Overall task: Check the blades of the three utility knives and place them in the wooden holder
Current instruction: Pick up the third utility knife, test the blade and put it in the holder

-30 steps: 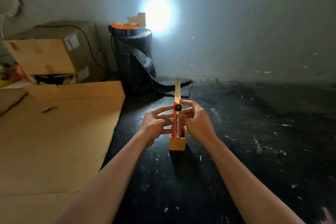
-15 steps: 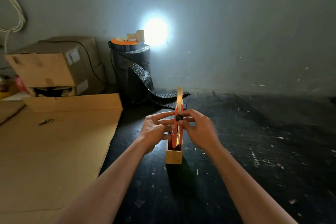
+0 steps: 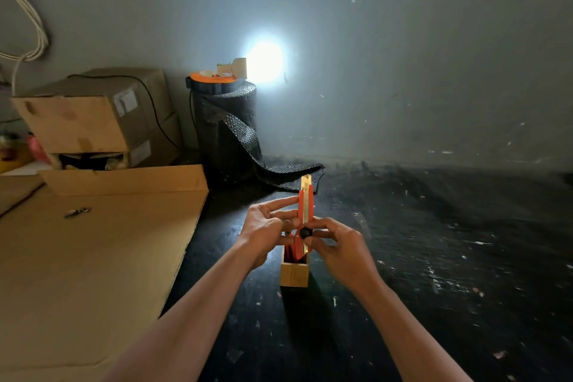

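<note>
An orange utility knife stands upright above the small wooden holder on the dark floor, its yellowish blade sticking out at the top. My left hand grips the knife body from the left. My right hand pinches the knife's black knob from the right. Another orange knife handle shows inside the holder, low on the left. How deep the held knife reaches into the holder is hidden by my fingers.
A flat cardboard sheet lies to the left with a small metal piece on it. Cardboard boxes and a black mesh roll with a bright lamp stand by the wall. Dark floor stretches to the right.
The blade sticks out less above the orange body than a second ago. My right fingers and the black knob have slid lower on the knife. The camera view has tilted upward.
</note>
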The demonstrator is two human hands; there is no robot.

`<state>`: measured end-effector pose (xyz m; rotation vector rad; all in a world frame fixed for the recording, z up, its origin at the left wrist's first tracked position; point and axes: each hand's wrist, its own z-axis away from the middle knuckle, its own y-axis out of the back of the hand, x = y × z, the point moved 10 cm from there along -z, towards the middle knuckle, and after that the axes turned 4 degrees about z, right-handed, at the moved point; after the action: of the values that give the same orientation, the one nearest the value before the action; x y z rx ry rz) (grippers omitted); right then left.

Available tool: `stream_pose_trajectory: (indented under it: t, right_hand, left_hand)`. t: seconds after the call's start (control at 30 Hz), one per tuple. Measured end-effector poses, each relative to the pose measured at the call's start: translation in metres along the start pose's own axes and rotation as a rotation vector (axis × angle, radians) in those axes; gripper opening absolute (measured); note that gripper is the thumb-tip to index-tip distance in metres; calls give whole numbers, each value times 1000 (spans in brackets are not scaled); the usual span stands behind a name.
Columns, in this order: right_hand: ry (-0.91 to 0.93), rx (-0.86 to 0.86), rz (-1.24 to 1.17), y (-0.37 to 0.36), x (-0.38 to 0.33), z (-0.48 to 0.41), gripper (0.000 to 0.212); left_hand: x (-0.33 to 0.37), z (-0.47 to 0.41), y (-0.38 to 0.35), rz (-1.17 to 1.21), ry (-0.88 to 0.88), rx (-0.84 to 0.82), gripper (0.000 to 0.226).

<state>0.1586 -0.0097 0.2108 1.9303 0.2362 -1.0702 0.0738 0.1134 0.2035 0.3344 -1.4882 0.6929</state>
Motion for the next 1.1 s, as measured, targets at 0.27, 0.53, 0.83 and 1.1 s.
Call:
stream_pose_trajectory:
  t: [0.27, 0.53, 0.83, 1.1]
  right_hand:
    - [15, -7, 28, -1, -3, 6, 22]
    - [82, 35, 43, -4, -14, 9, 37]
    - [102, 49, 55, -4, -23, 8, 34]
    - [54, 78, 33, -4, -19, 6, 32]
  left_hand:
    - [1, 1, 4, -26, -24, 52, 49]
    - [15, 5, 9, -7, -64, 69, 49]
    - [16, 8, 9, -5, -79, 59, 49]
    - [15, 6, 7, -35, -115, 63, 49]
